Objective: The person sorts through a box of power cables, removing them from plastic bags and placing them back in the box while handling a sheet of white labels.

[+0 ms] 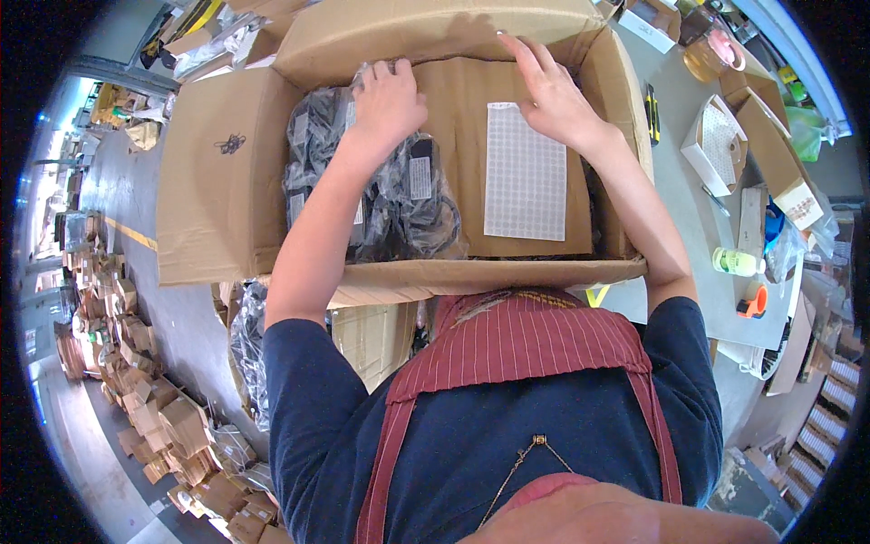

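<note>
A big brown cardboard box (217, 172) sits open in the middle of the view, and its long side runs from 9 o'clock to 3 o'clock. Inside it, on the 9 o'clock half, lie shiny clear plastic bags with black things inside (399, 195), each bag with a small white label; they are piled close together and fill that half up to the box wall. On the 3 o'clock half lies a flat brown cardboard sheet (453, 145), and on it a white sheet of little stickers (526, 172) whose long side points from 12 o'clock to 6 o'clock. The left hand (388, 102) rests flat on top of the bags near the 12 o'clock wall, its grip loose with fingers bent over the top bag. The right hand (548, 91) lies open on the cardboard sheet at the 12 o'clock edge of the sticker sheet, fingers spread and touching the back wall, holding nothing. The box flaps stand open all around, so the top is free. At 3 o'clock, beside the box, a grey counter (680, 208) carries a small open white box (716, 145), a little green bottle (736, 263) and a roll of brown tape (711, 56).
</note>
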The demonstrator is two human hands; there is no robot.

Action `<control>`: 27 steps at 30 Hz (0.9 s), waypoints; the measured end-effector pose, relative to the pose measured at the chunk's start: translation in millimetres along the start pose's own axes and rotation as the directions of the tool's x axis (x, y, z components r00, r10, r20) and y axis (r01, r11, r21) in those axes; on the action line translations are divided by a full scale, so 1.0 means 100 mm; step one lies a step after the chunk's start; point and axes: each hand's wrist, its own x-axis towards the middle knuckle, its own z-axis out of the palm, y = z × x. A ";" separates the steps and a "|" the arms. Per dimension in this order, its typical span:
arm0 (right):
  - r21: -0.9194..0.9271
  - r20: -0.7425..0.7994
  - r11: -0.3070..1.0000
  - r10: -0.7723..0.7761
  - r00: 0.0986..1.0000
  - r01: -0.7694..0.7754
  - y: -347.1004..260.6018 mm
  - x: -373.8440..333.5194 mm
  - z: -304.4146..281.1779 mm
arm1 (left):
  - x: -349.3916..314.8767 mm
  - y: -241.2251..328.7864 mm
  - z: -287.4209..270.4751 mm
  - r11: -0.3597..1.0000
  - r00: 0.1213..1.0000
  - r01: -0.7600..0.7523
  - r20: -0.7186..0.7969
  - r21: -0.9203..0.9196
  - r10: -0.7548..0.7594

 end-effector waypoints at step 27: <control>0.301 -0.035 0.954 -0.002 0.999 0.013 -0.02 0.03 0.00 | 0.04 -0.09 0.35 0.993 0.985 0.016 0.170 0.120 -0.036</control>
